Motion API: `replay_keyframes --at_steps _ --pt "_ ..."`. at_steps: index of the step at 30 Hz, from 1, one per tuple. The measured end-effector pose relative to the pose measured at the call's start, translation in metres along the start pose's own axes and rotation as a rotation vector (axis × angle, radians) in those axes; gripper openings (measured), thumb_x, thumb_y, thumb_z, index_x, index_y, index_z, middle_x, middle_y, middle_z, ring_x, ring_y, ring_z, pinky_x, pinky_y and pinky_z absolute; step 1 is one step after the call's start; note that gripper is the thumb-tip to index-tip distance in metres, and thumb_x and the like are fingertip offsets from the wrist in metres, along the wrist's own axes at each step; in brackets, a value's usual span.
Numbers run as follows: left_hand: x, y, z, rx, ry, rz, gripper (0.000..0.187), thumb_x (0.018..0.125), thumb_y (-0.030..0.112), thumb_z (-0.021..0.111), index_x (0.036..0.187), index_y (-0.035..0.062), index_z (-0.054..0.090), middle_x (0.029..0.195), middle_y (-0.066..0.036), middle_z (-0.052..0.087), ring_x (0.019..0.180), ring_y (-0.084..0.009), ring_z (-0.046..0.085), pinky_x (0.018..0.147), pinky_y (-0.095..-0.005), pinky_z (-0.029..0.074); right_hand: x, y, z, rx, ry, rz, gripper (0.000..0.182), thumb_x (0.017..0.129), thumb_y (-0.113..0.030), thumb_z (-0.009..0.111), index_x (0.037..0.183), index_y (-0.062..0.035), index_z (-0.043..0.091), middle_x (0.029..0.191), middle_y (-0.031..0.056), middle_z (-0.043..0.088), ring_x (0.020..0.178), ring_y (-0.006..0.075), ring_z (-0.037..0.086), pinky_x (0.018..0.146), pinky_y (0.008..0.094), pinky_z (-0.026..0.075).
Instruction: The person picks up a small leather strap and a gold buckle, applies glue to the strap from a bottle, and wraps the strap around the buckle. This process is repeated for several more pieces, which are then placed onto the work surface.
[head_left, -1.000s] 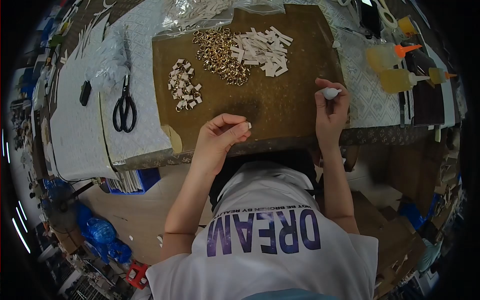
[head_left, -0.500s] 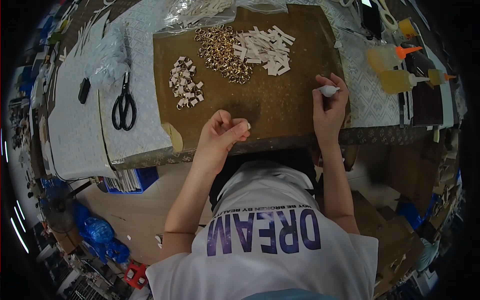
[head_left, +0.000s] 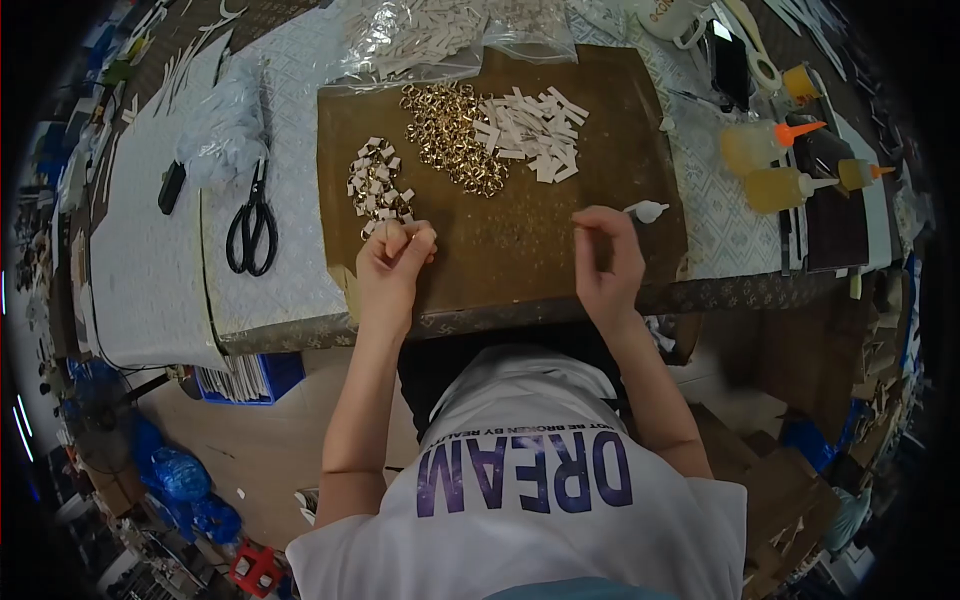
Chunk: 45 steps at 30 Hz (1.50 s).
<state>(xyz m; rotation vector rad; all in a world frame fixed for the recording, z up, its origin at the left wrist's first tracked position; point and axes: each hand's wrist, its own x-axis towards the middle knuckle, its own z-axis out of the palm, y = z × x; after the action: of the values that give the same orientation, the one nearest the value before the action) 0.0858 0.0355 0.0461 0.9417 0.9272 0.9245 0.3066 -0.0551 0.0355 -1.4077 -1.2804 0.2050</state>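
Observation:
My left hand (head_left: 393, 262) is closed in a pinch at the near end of a small pile of metal rings or clasps with folded white tabs (head_left: 375, 180). Whatever its fingertips hold is hidden. My right hand (head_left: 612, 262) hovers over the brown mat (head_left: 500, 250), thumb and forefinger curved with a gap between them. Just beyond its knuckles a small white narrow-tipped bottle (head_left: 648, 211) lies on the mat. Farther back sit a heap of gold metal clasps (head_left: 450, 135) and a heap of flat white strips (head_left: 535, 130).
Black-handled scissors (head_left: 251, 235) lie left of the mat. Clear bags of strips (head_left: 415, 35) rest along its back edge. To the right are squeeze bottles of yellowish liquid (head_left: 775, 190), a phone (head_left: 727, 62) and a white mug (head_left: 675, 20).
My left hand has moved left to the pile of tabbed pieces. My right hand has let go of the white bottle, now lying on the mat, and shifted left.

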Motion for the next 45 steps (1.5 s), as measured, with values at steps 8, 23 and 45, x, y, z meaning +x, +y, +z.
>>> replay_keyframes --at_steps 8,23,45 --pt "0.002 -0.003 -0.004 0.047 -0.016 0.085 0.037 0.088 -0.001 0.057 0.066 0.0117 0.029 0.083 -0.005 0.054 0.072 -0.0101 0.047 0.067 -0.0247 0.042 0.077 0.009 0.061 -0.378 -0.188 -0.089 0.021 0.077 -0.005 0.067 0.098 -0.0096 0.064 0.104 0.0075 0.055 0.1 0.0272 0.051 0.082 0.0364 0.045" --pt "0.003 -0.005 -0.013 -0.011 -0.095 0.083 0.037 0.087 -0.003 0.057 0.066 0.0104 0.03 0.087 -0.006 0.056 0.07 -0.0078 0.047 0.063 -0.022 0.043 0.081 0.007 0.055 -0.233 -0.061 -0.171 0.01 0.079 0.002 0.064 0.086 -0.0041 0.059 0.104 0.0091 0.056 0.092 0.0233 0.055 0.077 0.0331 0.044" --pt "-0.014 -0.011 0.019 0.153 0.045 0.184 0.011 0.083 -0.005 0.064 0.091 0.0015 0.06 0.096 -0.006 0.062 0.081 -0.0094 0.058 0.076 -0.0209 0.046 0.012 -0.025 0.044 0.307 -0.373 0.208 0.018 0.079 -0.003 0.069 0.096 -0.0041 0.064 0.088 0.0054 0.058 0.077 0.0141 0.06 0.065 0.0248 0.052"
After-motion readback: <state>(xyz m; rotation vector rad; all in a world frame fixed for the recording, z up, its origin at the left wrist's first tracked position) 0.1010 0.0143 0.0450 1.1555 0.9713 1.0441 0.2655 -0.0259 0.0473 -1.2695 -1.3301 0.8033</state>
